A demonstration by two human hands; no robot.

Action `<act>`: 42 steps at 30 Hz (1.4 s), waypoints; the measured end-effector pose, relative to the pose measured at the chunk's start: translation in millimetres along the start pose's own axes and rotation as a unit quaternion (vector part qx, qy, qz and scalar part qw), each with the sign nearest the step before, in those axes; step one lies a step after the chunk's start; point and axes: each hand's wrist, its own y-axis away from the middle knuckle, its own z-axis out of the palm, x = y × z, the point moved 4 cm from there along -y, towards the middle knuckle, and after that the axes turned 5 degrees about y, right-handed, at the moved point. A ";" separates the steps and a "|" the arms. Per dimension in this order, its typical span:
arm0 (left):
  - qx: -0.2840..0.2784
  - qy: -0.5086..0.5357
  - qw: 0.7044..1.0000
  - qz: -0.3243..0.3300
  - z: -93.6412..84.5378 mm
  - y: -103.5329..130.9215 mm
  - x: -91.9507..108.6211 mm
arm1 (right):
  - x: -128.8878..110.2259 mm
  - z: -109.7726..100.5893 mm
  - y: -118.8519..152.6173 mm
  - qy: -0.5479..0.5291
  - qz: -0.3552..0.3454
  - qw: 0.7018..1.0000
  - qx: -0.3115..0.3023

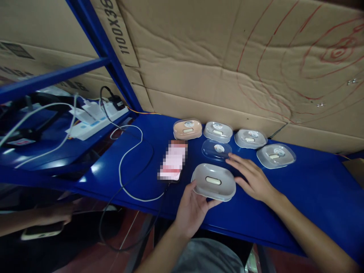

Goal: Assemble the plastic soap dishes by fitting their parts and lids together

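My left hand [193, 208] holds a shallow grey oval plastic dish [203, 182] from its lower left, thumb at the rim and fingers beneath. A cream oblong piece [213, 180] sits in a slot in its middle. A clear plastic lid [212, 151] with a round label lies flat on the blue surface just behind the dish. My right hand [250, 176] is open, its outstretched fingertips at the lid's right edge. Its thumb is close to the dish's right rim; whether they touch, I cannot tell.
Behind stand a peach lidded dish [182, 132] and several grey ones [218, 132]. A phone [173, 161] lies left, with cables around it. A white power strip [93, 123] sits by a blue frame post [125, 83]. Cardboard [193, 57] backs the shelf [313, 182]. Another person's hand [61, 212] holds a phone.
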 end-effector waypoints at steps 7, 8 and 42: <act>-0.011 0.028 0.999 -0.022 -0.2 0.2 -1.3 | 37.1 29.0 -50.1 0.013 0.048 0.999 -0.011; -0.011 0.028 0.999 -0.024 0.1 0.3 -1.4 | 39.4 34.4 -54.7 0.007 0.042 0.999 -0.018; -0.019 -0.023 0.999 -0.014 -7.3 -2.3 -7.1 | -73.6 7.1 23.3 0.012 -0.056 0.997 0.059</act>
